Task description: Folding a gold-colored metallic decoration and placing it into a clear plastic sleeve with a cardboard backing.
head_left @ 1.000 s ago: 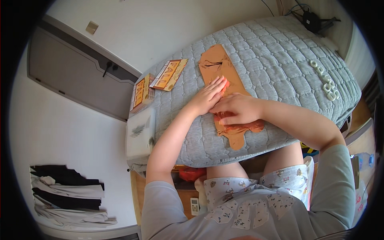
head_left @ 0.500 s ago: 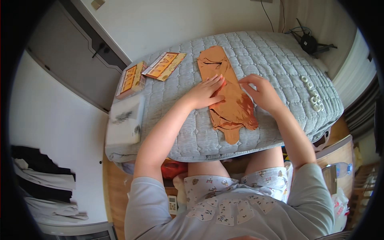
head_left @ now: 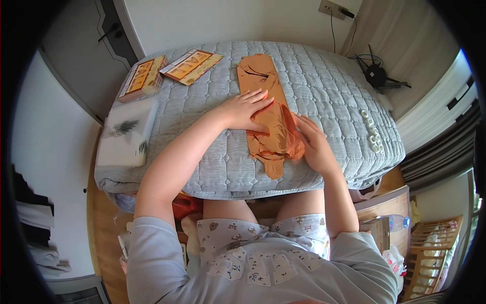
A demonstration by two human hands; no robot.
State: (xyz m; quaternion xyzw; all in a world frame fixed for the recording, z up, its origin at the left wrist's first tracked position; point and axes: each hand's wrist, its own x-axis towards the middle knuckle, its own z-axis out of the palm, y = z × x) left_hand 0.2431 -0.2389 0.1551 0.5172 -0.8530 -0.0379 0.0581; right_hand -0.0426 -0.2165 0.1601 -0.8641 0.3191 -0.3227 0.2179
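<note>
A flat, deflated foil balloon in shiny copper-orange lies lengthwise on the quilted bed, its rounded tab toward me. My left hand rests palm down across its middle, fingers stretched out and spread, pressing on the foil. At the balloon's right edge, my right hand has its fingers curled against a raised, crinkled flap of foil, tipped inward. The thumb of that hand is largely hidden by the flap.
At the bed's left are a stack of printed packets, one loose packet and a white translucent package. Several white rings lie on the right. A black device with antennas sits beyond the far right corner.
My right hand has moved nearer along the balloon's edge, and the foil there now stands up and leans inward. My left hand remains flat on the foil. The view has shifted right.
</note>
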